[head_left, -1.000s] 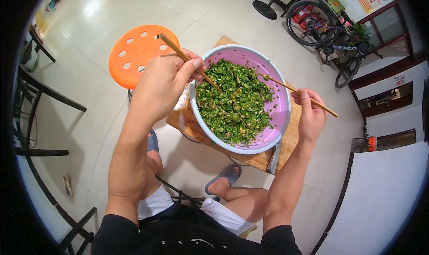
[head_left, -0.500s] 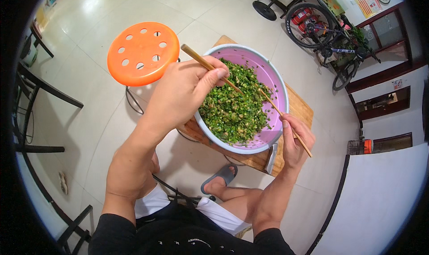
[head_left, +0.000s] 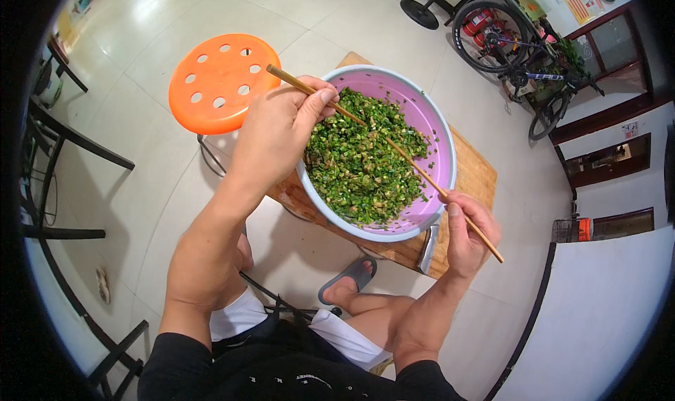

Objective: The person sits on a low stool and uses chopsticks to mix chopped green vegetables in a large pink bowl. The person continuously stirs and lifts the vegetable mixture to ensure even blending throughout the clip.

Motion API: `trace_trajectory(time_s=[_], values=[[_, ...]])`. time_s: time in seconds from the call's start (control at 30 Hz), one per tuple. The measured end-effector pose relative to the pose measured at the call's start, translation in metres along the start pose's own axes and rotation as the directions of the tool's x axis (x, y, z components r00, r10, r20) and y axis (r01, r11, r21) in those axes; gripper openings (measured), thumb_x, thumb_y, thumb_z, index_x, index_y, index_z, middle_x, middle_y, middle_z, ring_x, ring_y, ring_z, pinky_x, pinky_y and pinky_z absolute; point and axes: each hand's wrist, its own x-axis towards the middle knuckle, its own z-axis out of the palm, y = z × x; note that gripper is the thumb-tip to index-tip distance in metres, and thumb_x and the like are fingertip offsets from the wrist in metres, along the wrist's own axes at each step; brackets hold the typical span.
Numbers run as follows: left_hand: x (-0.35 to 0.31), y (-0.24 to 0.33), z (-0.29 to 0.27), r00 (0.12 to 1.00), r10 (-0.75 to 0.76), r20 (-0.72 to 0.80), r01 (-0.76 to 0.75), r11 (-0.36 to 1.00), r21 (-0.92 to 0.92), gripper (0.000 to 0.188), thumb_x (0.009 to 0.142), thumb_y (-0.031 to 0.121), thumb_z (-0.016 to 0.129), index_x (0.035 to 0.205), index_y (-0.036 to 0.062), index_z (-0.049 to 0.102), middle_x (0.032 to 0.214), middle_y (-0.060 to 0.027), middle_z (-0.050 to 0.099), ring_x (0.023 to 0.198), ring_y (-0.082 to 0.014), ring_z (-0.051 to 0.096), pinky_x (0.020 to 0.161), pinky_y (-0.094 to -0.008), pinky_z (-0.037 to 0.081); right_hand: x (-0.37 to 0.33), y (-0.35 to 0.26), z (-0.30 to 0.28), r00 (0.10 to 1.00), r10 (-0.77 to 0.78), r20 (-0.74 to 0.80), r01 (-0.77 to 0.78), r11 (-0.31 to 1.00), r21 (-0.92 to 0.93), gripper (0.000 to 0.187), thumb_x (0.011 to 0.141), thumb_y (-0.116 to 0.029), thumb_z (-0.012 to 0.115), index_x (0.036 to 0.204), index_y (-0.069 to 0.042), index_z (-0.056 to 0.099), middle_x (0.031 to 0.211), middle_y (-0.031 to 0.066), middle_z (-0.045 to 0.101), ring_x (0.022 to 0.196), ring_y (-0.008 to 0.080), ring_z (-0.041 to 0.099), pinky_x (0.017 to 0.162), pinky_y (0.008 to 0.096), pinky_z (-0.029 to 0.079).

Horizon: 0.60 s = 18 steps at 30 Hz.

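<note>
A pink basin with a pale blue rim holds a heap of chopped greens mixed with brownish bits. Over its left side my left hand is closed on a chopstick, whose tip points down into the greens. At the right rim my right hand grips another chopstick; this one slants leftward over the basin, its tip at the middle of the heap. The two tips lie close to each other. Each hand has one stick only.
The basin stands on a wooden board. A knife lies on the board by the near right rim. An orange stool stands to the left. Black chairs line the left side; a bicycle is at the far right.
The left hand has shifted slightly left and up with its chopstick. The right chopstick's tip has moved left toward the heap's middle, while the right hand has drifted a little right and down.
</note>
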Motion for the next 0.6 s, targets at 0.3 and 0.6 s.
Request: trace_trajectory(time_s=[0.3, 0.6], values=[[-0.003, 0.006, 0.004, 1.000, 0.005, 0.013, -0.006, 0.998, 0.058, 0.034, 0.109, 0.021, 0.054, 0.106, -0.0088, 0.071, 0.099, -0.0097, 0.074, 0.092, -0.0176, 0.073, 0.085, -0.0309, 0.059, 0.019, 0.030, 0.014, 0.979, -0.086, -0.186, 0.047, 0.977, -0.207, 0.016, 0.093, 0.004, 0.072, 0.108, 0.005, 0.076, 0.109, 0.0185, 0.077, 0.102, 0.0257, 0.074, 0.090, 0.0351, 0.059], [-0.006, 0.007, 0.000, 1.000, -0.006, 0.021, 0.004, 0.997, 0.074, 0.033, 0.110, 0.021, 0.054, 0.107, -0.0075, 0.072, 0.098, -0.0095, 0.074, 0.092, -0.0173, 0.073, 0.085, -0.0313, 0.059, 0.035, 0.044, 0.028, 0.977, -0.068, -0.202, 0.015, 0.967, -0.254, 0.015, 0.093, 0.000, 0.074, 0.107, 0.002, 0.077, 0.111, 0.0189, 0.077, 0.106, 0.0263, 0.075, 0.092, 0.0365, 0.058]])
